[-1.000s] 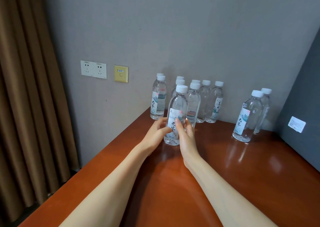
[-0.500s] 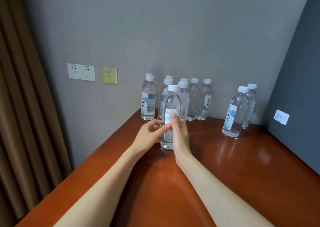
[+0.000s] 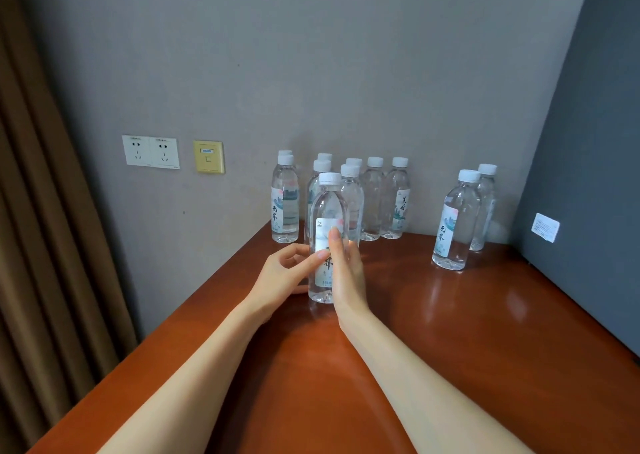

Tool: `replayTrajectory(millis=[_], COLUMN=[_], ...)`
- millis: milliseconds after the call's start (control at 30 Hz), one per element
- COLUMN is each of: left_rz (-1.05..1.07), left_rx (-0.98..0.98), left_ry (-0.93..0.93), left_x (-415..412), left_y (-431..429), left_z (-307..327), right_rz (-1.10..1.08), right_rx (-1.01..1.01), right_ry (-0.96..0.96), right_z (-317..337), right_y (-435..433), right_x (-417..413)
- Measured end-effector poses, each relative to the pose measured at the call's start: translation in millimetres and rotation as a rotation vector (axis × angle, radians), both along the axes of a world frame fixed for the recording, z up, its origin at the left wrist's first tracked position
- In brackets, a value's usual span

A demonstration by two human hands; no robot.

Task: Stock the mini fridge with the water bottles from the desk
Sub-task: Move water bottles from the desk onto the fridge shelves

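Note:
A clear water bottle (image 3: pixel 328 207) with a white cap and a pale label stands upright on the red-brown desk (image 3: pixel 450 349), in front of the others. My left hand (image 3: pixel 282 275) holds its left side, thumb tip on the label. My right hand (image 3: pixel 348 277) grips its right side, thumb lying up the label and fingers hidden behind the bottle. Several matching bottles (image 3: pixel 372 200) stand clustered against the wall just behind it. Two more bottles (image 3: pixel 455 221) stand apart to the right. No fridge is in view.
A dark grey panel (image 3: pixel 588 176) with a white sticker rises at the desk's right side. Brown curtains (image 3: pixel 41 245) hang at the left, beyond the desk's left edge. White wall sockets (image 3: pixel 150 151) and a yellow plate (image 3: pixel 209 156) sit on the grey wall.
Both hands have drawn the front bottle a little nearer, away from the cluster. My right thumb has slid higher up the label. The view has shifted slightly.

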State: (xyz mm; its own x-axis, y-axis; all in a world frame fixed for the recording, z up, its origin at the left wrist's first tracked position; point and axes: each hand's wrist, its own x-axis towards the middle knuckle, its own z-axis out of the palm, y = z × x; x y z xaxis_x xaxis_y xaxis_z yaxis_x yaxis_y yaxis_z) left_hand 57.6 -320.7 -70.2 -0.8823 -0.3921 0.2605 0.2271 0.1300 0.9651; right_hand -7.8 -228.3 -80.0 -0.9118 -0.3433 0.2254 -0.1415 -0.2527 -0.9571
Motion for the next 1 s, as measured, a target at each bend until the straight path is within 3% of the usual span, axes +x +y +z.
replayTrajectory(millis=[533,1000], left_rz=[-0.063,-0.051], left_rx=[-0.081,-0.119], left_ry=[-0.015,0.031], left_x=[38.9,71.0], left_y=[48.5,126.9], left_z=[1.2,-10.4], right_rz=[0.093,0.019], right_rx=[-0.088,-0.092], right_ry=[-0.107,-0.126], right_z=[-0.3,0.2], right_y=[51.0,131.2], right_x=[31.1,73.2])
